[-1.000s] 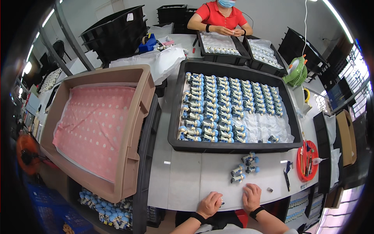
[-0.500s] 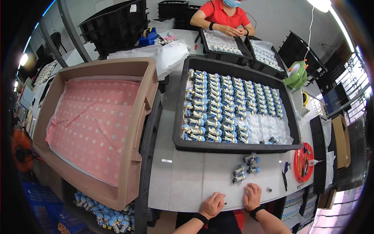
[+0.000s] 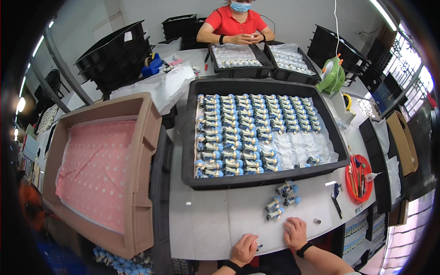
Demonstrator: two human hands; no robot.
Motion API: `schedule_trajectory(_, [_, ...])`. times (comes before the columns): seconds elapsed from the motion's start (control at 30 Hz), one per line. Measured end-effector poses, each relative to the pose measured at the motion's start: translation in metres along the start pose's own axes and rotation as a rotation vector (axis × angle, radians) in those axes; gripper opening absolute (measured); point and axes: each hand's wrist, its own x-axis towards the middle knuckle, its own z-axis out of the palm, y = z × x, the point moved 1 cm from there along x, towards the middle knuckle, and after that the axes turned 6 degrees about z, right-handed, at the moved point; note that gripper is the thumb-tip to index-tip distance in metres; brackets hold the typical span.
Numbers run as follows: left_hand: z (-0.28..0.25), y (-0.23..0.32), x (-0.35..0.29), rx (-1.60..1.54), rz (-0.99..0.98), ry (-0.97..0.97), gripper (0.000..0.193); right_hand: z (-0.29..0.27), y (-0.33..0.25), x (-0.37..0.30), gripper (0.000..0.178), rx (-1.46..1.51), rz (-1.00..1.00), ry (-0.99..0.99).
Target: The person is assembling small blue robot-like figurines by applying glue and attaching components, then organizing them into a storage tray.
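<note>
My left hand (image 3: pixel 244 250) is closed at the table's front edge. A small figurine (image 3: pixel 259 246), mostly hidden, pokes out beside its fingers. My right hand (image 3: pixel 294 233) rests on the tabletop with loosely bent fingers and nothing visible in it. Just beyond the hands lies a small cluster of blue-haired figurines (image 3: pixel 275 213). To the right of my right hand sits a small grey block (image 3: pixel 317 221). Behind, a large black tray (image 3: pixel 256 179) holds rows of similar figurines (image 3: pixel 231 137) on white sheeting, with a couple lying apart near its front right.
At left stands a brown bin (image 3: pixel 142 220) lined with pink dotted cloth (image 3: pixel 96 174). A red basket (image 3: pixel 369 181) of tools and a dark-handled cutting tool (image 3: pixel 337 201) lie at right. Near a green fan (image 3: pixel 332 75), a co-worker (image 3: pixel 236 23) handles something small behind two black trays (image 3: pixel 243 72).
The view has shifted, so the trays and table sit further left and lower. Both my hands stay near the table's front edge, and the figurine cluster keeps its arrangement.
</note>
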Motion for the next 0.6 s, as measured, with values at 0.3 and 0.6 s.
schedule_trajectory(0.3, [0.006,0.010,-0.002,0.043,-0.024,0.113,0.015,0.001,0.003,-0.001,0.031,0.024,-0.027,-0.033])
schedule_trajectory(0.6, [-0.002,0.017,-0.001,0.039,-0.122,0.122,0.014,-0.012,0.003,-0.006,0.033,0.300,-0.096,-0.045])
